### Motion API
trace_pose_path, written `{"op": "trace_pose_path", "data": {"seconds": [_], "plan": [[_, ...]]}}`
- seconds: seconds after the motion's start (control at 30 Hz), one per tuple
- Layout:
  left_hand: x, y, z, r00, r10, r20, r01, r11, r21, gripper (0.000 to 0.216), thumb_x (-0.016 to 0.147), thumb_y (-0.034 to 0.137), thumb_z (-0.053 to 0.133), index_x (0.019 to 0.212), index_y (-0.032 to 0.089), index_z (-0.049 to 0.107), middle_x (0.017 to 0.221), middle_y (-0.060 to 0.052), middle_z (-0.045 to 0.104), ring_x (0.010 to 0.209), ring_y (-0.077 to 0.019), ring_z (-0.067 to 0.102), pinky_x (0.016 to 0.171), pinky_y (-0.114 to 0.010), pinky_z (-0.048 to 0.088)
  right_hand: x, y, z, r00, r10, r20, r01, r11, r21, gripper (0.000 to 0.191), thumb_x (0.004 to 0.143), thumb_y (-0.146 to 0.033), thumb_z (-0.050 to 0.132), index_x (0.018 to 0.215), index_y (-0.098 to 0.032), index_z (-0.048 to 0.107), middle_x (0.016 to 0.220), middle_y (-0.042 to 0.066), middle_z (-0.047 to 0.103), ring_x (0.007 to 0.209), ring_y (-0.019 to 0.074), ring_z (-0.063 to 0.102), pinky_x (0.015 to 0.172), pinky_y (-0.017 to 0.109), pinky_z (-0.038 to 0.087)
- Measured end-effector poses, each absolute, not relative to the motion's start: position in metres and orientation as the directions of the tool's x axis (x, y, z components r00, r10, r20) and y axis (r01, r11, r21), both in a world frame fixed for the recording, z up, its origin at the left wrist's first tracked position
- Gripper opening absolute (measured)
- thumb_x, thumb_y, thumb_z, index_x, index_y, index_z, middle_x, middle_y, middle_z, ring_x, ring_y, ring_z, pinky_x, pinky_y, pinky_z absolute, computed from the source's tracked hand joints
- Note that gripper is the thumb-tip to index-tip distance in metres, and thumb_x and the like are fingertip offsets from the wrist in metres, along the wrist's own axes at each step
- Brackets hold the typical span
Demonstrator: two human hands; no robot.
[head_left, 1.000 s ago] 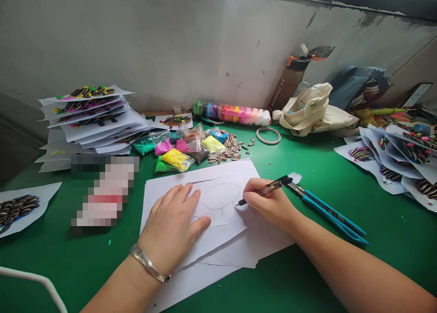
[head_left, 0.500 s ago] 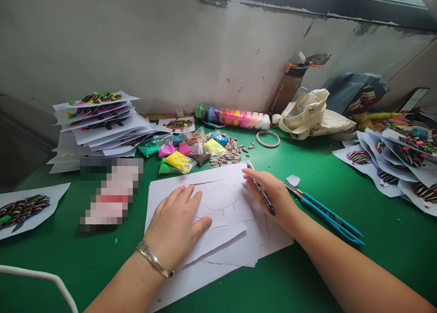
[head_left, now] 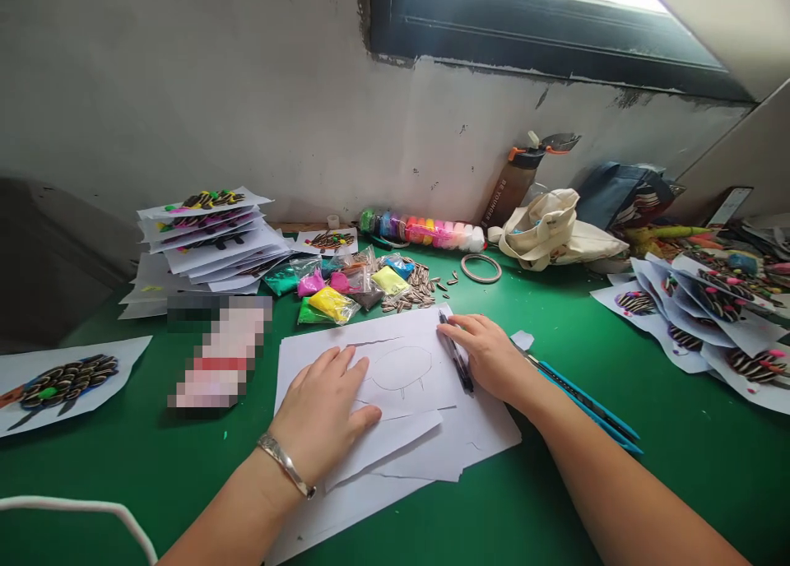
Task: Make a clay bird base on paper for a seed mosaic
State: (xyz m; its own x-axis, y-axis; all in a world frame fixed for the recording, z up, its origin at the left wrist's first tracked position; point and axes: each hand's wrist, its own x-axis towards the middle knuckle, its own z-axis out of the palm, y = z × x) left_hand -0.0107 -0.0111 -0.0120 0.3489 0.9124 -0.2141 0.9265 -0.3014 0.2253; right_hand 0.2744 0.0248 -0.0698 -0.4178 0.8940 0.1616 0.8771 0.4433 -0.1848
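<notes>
My left hand [head_left: 327,401], a silver bracelet on its wrist, lies flat with fingers spread on torn white paper [head_left: 395,447]. Beside its fingertips is a pencil-thin line drawing [head_left: 402,368] of an oval body with two short legs. My right hand [head_left: 490,356] rests at the right side of the sheets, its fingers closed at the upper end of a black pen [head_left: 457,356]. The pen is down at the paper, to the right of the drawing; my thumb is hidden. Just beyond that hand lies a blue utility knife [head_left: 586,405].
Bagged coloured clay [head_left: 333,303] and sunflower seeds [head_left: 420,286] lie behind the paper. Stacks of seed pictures stand left [head_left: 210,245] and right [head_left: 704,303]. A tape roll [head_left: 481,268], cloth bag [head_left: 543,229] and bottle [head_left: 512,187] are at the back. A white cable [head_left: 80,504] crosses the front left.
My right hand has lowered the pen toward the paper, and its fingers have shifted to the pen's upper end. My left hand stays flat. The view has tilted up and shifted slightly.
</notes>
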Motion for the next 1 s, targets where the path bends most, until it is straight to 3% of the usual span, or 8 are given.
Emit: {"op": "trace_pose_path", "data": {"seconds": [0.13, 0.3, 0.6, 0.7, 0.9, 1.0], "plan": [[-0.012, -0.012, -0.012, 0.35, 0.912, -0.216, 0.924, -0.299, 0.237, 0.053, 0.081, 0.04, 0.059, 0.13, 0.02, 0.058, 0.147, -0.013, 0.045, 0.138, -0.0333, 0.036, 0.11, -0.051, 0.035, 0.273, 0.024, -0.07, -0.396, 0.901, 0.176, 0.876, 0.428, -0.221, 0.074, 0.065, 0.007, 0.039, 0.127, -0.026, 0.059, 0.132, 0.008, 0.057, 0.12, 0.0273, 0.048, 0.098, 0.046, 0.042], [-0.014, -0.012, -0.011, 0.349, 0.909, -0.229, 0.924, -0.295, 0.242, 0.054, 0.08, 0.037, 0.059, 0.131, 0.019, 0.058, 0.147, -0.014, 0.045, 0.137, -0.0331, 0.037, 0.11, -0.05, 0.035, 0.266, 0.024, -0.071, -0.305, 0.916, 0.26, 0.854, 0.384, -0.35, 0.06, 0.072, 0.0, 0.042, 0.127, -0.021, 0.058, 0.125, 0.009, 0.061, 0.113, 0.0258, 0.054, 0.099, 0.045, 0.044], [-0.017, -0.012, -0.005, 0.361, 0.903, -0.233, 0.914, -0.293, 0.281, 0.049, 0.082, 0.038, 0.059, 0.128, 0.02, 0.06, 0.144, -0.013, 0.049, 0.136, -0.034, 0.039, 0.11, -0.051, 0.036, 0.269, 0.027, -0.076, -0.276, 0.911, 0.307, 0.843, 0.383, -0.377, 0.05, 0.075, -0.002, 0.042, 0.117, -0.02, 0.063, 0.114, 0.008, 0.068, 0.106, 0.0248, 0.06, 0.092, 0.041, 0.048], [-0.017, -0.01, -0.004, 0.357, 0.916, -0.181, 0.905, -0.291, 0.311, 0.043, 0.087, 0.037, 0.054, 0.124, 0.018, 0.062, 0.137, -0.014, 0.056, 0.131, -0.0325, 0.045, 0.107, -0.049, 0.039, 0.261, 0.027, -0.063, -0.279, 0.908, 0.312, 0.877, 0.373, -0.301, 0.04, 0.082, -0.007, 0.043, 0.114, -0.019, 0.064, 0.112, 0.009, 0.069, 0.1, 0.0242, 0.062, 0.086, 0.038, 0.048], [-0.018, -0.008, -0.009, 0.318, 0.946, -0.054, 0.888, -0.278, 0.366, 0.034, 0.09, 0.034, 0.051, 0.115, 0.017, 0.067, 0.129, -0.013, 0.062, 0.123, -0.0318, 0.053, 0.102, -0.047, 0.043, 0.224, 0.062, -0.017, -0.41, 0.886, 0.217, 0.909, 0.416, 0.018, 0.026, 0.087, -0.01, 0.045, 0.093, -0.022, 0.067, 0.093, 0.005, 0.07, 0.089, 0.0204, 0.058, 0.081, 0.032, 0.039], [-0.019, -0.008, -0.011, 0.31, 0.95, -0.02, 0.867, -0.275, 0.416, 0.034, 0.091, 0.034, 0.05, 0.115, 0.017, 0.067, 0.124, -0.012, 0.065, 0.119, -0.0304, 0.056, 0.1, -0.045, 0.045, 0.204, 0.091, -0.019, -0.415, 0.881, 0.227, 0.909, 0.412, 0.063, 0.027, 0.085, -0.007, 0.046, 0.097, -0.022, 0.065, 0.101, 0.008, 0.068, 0.096, 0.0227, 0.054, 0.082, 0.034, 0.035]]}}
